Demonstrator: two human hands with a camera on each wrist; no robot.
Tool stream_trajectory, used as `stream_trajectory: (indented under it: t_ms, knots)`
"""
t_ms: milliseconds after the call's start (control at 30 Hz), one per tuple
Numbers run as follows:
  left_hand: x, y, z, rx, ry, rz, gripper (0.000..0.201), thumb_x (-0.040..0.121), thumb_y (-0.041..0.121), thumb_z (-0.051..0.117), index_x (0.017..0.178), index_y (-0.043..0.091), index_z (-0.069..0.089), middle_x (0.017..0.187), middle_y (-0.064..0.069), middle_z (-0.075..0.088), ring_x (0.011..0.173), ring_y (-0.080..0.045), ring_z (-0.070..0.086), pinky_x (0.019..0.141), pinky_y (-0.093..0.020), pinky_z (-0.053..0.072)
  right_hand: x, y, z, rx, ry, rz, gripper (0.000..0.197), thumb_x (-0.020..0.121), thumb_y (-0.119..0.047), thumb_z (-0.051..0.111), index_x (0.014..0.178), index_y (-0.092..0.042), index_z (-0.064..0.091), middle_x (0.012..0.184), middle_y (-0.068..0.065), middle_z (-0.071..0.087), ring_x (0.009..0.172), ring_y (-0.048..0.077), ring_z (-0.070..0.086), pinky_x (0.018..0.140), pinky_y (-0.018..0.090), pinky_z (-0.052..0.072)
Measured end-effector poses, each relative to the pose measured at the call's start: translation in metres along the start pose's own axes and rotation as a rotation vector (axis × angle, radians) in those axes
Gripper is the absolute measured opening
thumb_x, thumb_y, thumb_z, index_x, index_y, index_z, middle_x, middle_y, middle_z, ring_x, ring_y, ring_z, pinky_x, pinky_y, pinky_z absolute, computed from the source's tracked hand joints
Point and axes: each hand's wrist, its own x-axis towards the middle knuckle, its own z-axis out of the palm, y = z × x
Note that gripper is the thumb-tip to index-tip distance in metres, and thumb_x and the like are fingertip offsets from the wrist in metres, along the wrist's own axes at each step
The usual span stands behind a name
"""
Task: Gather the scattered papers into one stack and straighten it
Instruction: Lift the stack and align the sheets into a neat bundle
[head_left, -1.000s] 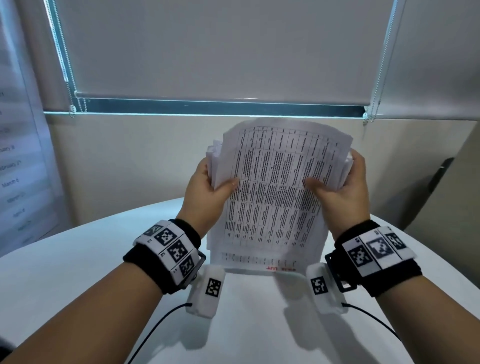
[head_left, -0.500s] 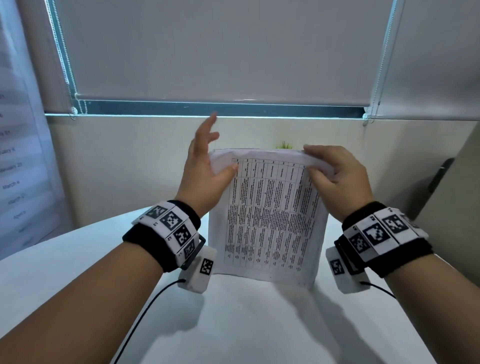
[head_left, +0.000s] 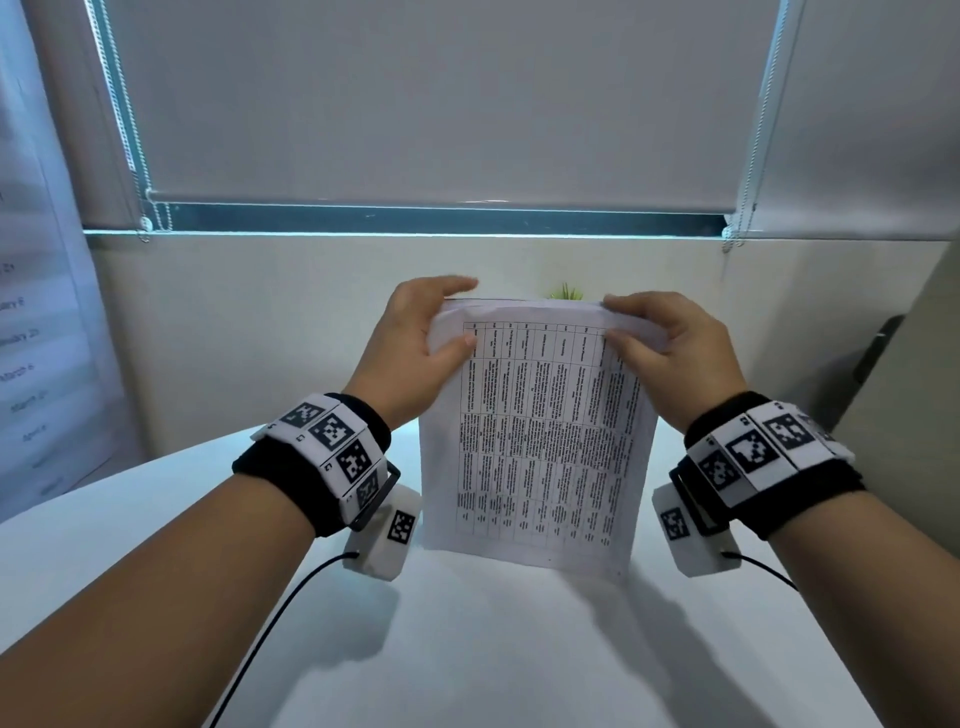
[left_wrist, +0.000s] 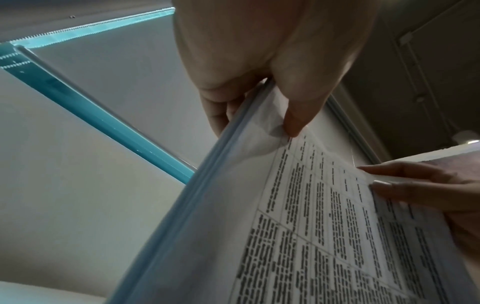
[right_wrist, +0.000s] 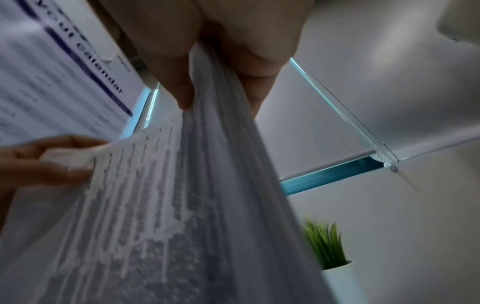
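Observation:
A stack of printed papers with a table of small text stands upright on its bottom edge on the white table. My left hand pinches the stack's top left corner, thumb in front and fingers behind. My right hand pinches the top right corner the same way. In the left wrist view the thumb presses the front sheet of the papers, whose side edge looks even. The right wrist view shows the papers held between thumb and fingers.
A small green plant in a white pot stands behind the stack near the wall. A roller blind covers the window above. A calendar poster hangs at the left. The table's far edge curves around the stack.
The stack was held raised with uneven sheets; it now stands on the table with its edges aligned. My left hand, fingers spread half a second ago, has closed on the top left corner.

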Motion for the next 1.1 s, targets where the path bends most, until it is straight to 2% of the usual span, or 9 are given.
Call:
stream_trajectory:
  t_ms: [133,300,400,467,600,700,833,1000,1100]
  knots:
    - [0.002,0.001,0.0,-0.008,0.015,-0.022,0.046,0.087,0.015,0.069,0.128,0.03,0.054,0.125,0.006,0.045,0.114,-0.005,0.046,0.108,-0.03,0.039,0.004,-0.001,-0.003,-0.059,-0.078,0.005,0.043,0.087,-0.019,0.066,0.127,-0.031,0.057,0.118,-0.008,0.052,0.107,0.005,0.048,0.103,0.026,0.039]
    - [-0.004,-0.003,0.006,-0.369,0.025,-0.285,0.097,0.081,0.014,0.078,0.148,0.043,0.015,0.132,-0.001,0.049,0.114,-0.013,0.059,0.093,-0.028,0.05,0.002,0.002,-0.002,0.02,-0.021,0.072,0.042,0.084,-0.016,0.069,0.122,-0.025,0.053,0.119,0.0,0.056,0.103,0.011,0.053,0.098,0.034,0.046]
    - [-0.016,-0.019,0.015,-0.613,-0.043,-0.495,0.09,0.069,0.017,0.086,0.145,0.02,0.038,0.122,-0.007,0.066,0.106,-0.023,0.068,0.096,-0.045,0.054,-0.014,0.011,0.006,0.375,0.035,0.334,0.08,0.072,-0.024,0.082,0.137,-0.032,0.035,0.128,-0.001,0.049,0.105,0.01,0.057,0.095,0.034,0.047]
    - [-0.026,-0.027,0.022,-0.641,-0.066,-0.553,0.076,0.065,0.022,0.087,0.132,0.008,0.054,0.117,-0.009,0.071,0.107,-0.026,0.069,0.1,-0.05,0.051,-0.03,0.022,0.016,0.595,-0.035,0.501,0.081,0.059,-0.034,0.088,0.129,-0.02,0.049,0.118,0.002,0.063,0.097,0.017,0.066,0.094,0.045,0.051]
    - [-0.03,-0.015,0.034,-0.536,0.068,-0.492,0.034,0.086,0.01,0.071,0.119,0.006,0.061,0.108,-0.008,0.072,0.1,-0.024,0.069,0.095,-0.044,0.055,-0.041,0.021,0.032,0.505,-0.018,0.505,0.026,0.073,-0.014,0.079,0.095,-0.02,0.068,0.093,0.002,0.073,0.089,0.021,0.069,0.085,0.044,0.056]
    - [-0.026,-0.004,0.03,-0.505,0.176,-0.399,0.029,0.088,0.011,0.069,0.116,0.01,0.06,0.106,-0.006,0.071,0.096,-0.019,0.069,0.084,-0.032,0.057,-0.034,0.013,0.03,0.541,0.094,0.392,0.023,0.077,-0.011,0.076,0.094,-0.021,0.066,0.091,-0.002,0.071,0.085,0.014,0.068,0.072,0.029,0.054]
    - [-0.035,-0.013,0.027,-0.513,0.103,-0.501,0.033,0.087,0.014,0.071,0.118,0.01,0.063,0.107,-0.004,0.073,0.099,-0.021,0.07,0.091,-0.041,0.056,-0.045,0.022,0.037,0.555,-0.026,0.5,0.037,0.073,-0.012,0.08,0.106,-0.015,0.065,0.096,0.003,0.073,0.089,0.021,0.071,0.081,0.041,0.057]
    - [-0.031,-0.022,0.017,-0.446,0.023,-0.595,0.056,0.081,0.018,0.077,0.13,0.008,0.052,0.124,-0.01,0.065,0.112,-0.024,0.064,0.1,-0.043,0.05,-0.051,0.019,0.04,0.479,-0.119,0.559,0.025,0.078,-0.002,0.074,0.091,-0.021,0.065,0.087,-0.002,0.071,0.083,0.017,0.068,0.088,0.042,0.055]
    - [-0.019,0.0,-0.006,0.107,0.236,-0.262,0.106,0.068,0.039,0.085,0.151,0.023,0.023,0.153,-0.006,0.032,0.144,-0.024,0.028,0.12,-0.046,0.019,-0.037,-0.001,0.026,0.291,-0.132,0.378,0.018,0.078,-0.004,0.074,0.085,-0.017,0.066,0.084,0.002,0.07,0.082,0.022,0.067,0.08,0.041,0.056]
